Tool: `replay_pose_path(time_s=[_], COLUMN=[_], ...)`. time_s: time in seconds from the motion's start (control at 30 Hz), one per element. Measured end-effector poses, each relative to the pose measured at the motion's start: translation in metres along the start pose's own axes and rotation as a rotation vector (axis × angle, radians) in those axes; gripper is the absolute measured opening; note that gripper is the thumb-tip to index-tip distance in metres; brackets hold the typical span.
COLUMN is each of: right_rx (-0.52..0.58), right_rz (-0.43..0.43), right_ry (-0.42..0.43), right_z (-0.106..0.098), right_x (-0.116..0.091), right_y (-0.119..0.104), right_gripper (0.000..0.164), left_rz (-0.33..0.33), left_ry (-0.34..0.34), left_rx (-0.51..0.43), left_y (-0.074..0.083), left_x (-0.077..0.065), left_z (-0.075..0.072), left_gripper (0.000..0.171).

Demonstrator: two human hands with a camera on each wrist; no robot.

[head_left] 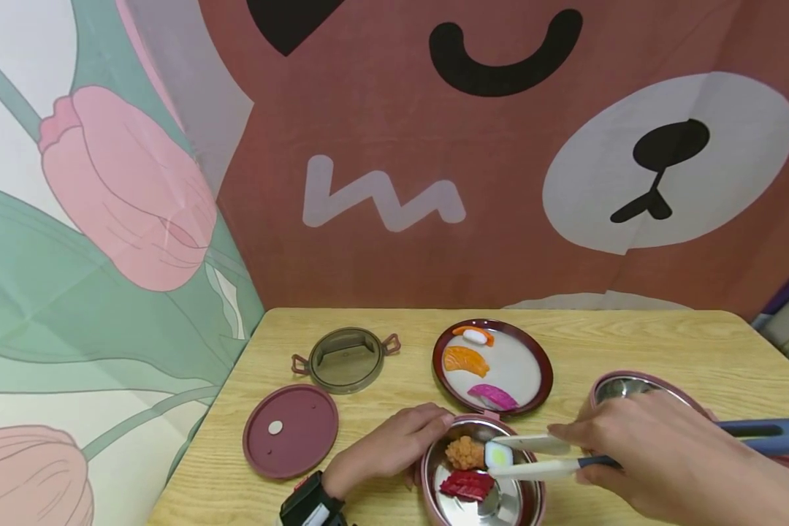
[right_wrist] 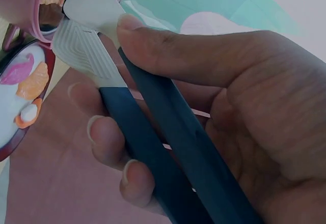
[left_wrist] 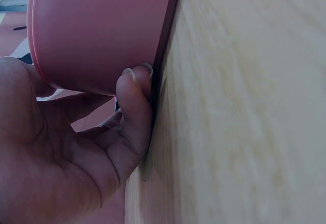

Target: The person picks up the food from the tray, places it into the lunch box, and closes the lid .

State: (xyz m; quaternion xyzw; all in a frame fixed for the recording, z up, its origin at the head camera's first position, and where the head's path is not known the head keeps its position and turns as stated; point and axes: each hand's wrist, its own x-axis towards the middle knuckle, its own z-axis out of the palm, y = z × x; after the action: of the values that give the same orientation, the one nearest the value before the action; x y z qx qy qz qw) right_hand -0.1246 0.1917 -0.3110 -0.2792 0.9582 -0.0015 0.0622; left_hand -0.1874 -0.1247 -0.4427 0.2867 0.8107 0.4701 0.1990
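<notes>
A pink steel-lined food container (left_wrist: 102, 35) stands on the table, my left hand (head_left: 404, 442) gripping its left side with curled fingers low on the wall. Inside lie a fried-chicken-like piece (head_left: 463, 453), a red ridged piece (head_left: 463, 486) and a white sushi roll (head_left: 498, 455) with a yellow-green centre. My right hand (head_left: 664, 453) holds tongs (right_wrist: 173, 132) with blue handles and white tips, thumb on one arm and fingers on the other. In the head view the tips lie on both sides of the roll; whether they squeeze it is unclear.
Behind the container sits a dark-red-rimmed plate (head_left: 522, 372) with orange and magenta sushi toppings. A second steel-lined container (head_left: 621, 387) is at right, partly hidden by my right hand. At left lie a maroon lid (head_left: 302, 442) and a clear lid (head_left: 347, 365) with side handles.
</notes>
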Motion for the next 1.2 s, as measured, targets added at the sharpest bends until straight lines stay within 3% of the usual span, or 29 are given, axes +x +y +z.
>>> replay_pose_path(time_s=[0.17,0.37,0.6,0.87,1.2], right_rx=[0.051,0.115,0.235,0.172,0.125], right_rz=[-0.044,0.016,-0.007,0.066,0.063], right_ry=[-0.049,-0.152,-0.172,-0.274,-0.289], right_z=[0.004,0.002,-0.008,-0.018,-0.021], right_x=[0.003,0.010,0.013,0.028,0.039], right_y=[-0.002,-0.011,-0.020,-0.034,-0.044], right_gripper=[0.032,0.025,0.018,0.020,0.025], left_rz=[0.001,0.003,-0.005,0.000,0.002], left_ry=[0.000,-0.005,-0.002,-0.002,-0.005], left_rx=[-0.001,-0.001,-0.003,0.011,0.001], left_y=[-0.001,-0.003,-0.003,-0.003,-0.003], left_x=[0.000,0.001,0.001,0.001,0.001], left_z=[0.000,0.000,0.002,0.001,0.001], left_gripper=[0.044,0.044,0.045,0.046,0.044])
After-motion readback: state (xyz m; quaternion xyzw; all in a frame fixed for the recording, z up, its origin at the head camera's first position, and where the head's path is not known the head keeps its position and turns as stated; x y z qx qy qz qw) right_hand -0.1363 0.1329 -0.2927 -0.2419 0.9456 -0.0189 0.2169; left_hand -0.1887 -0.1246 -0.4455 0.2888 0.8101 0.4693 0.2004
